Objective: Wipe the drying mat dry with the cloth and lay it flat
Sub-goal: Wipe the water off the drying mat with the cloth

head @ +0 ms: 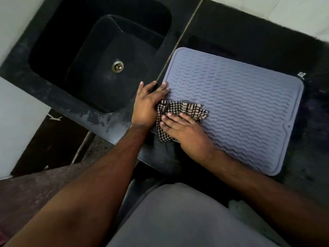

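Black stone counter [249, 24] filled most of the view, with a deep black sink [99, 56] sunk into it on the left. Just right of the sink, the grey ribbed mat [240, 107] lay flat on the counter, its near-left corner under the hands. A checked cloth [183, 107] sat bunched on that corner. The right hand [185, 129] pressed flat on the cloth, fingers spread and fairly straight. The left hand [147, 104] rested on the mat's left edge, fingers splayed, steadying it.

Wiping seemed to be under way, near the corner only. Next, the cloth would likely need sweeping along the ribs toward the far right side while the left hand held the mat. Whether water remained in the grooves was too blurred to tell; faint glints near the centre might be droplets. A grey garment [187, 220] hid the counter's near edge.
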Demonstrator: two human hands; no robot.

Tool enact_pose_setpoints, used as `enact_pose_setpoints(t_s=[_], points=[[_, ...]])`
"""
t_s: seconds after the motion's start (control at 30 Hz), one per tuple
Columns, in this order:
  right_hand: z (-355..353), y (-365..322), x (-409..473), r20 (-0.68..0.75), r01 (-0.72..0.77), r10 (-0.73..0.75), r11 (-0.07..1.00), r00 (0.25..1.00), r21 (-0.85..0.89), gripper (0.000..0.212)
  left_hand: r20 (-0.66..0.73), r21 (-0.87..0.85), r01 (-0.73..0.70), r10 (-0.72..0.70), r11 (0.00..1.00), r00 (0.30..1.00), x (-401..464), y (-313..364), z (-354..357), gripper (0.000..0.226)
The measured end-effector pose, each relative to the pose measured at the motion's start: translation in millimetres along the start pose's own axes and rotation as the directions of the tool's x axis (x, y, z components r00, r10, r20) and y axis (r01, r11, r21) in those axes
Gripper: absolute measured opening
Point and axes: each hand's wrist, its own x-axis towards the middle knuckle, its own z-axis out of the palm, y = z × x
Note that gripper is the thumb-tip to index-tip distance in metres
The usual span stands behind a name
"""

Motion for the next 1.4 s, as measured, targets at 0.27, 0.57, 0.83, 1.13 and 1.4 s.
enact_pose_setpoints(t_s=[0.27, 0.57, 0.83, 1.13, 1.4], points=[[-18.1, 22.2, -38.4, 0.100, 0.117, -0.094, 0.957, 0.991, -0.265, 0.049, -0.024, 0.194, -0.047, 0.052, 0.980, 0.998, -0.2, 3.7, 0.6, 0.039], [-28.4, 56.1, -118.7, 0.034, -0.006, 0.014, 0.978, 0.999, -0.208, 0.050, -0.037, 0.359, -0.051, 0.069, 0.932, 0.997, -5.2, 9.0, 2.5, 0.038], [-61.6, 73.3, -170.4, 0.097, -0.251, 0.256, 0.966, 0.962, -0.054, 0.033, -0.020, 0.344, -0.035, 0.045, 0.938, 0.999, -4.8, 13.0, -0.9, 0.037], [-114.7, 68.9, -177.3, -0.189, -0.659, 0.863, 0.483, 0.468, 0.576, 0.054, 0.007, 0.412, -0.026, 0.026, 0.911, 1.000, -1.0, 40.0, -6.5, 0.031], [-31.9, 7.0, -90.7, -0.193, -0.648, 0.770, 0.623, 0.609, 0.439, 0.064, 0.101, 0.421, -0.036, -0.008, 0.906, 0.995, 10.9, 42.6, -15.0, 0.031]])
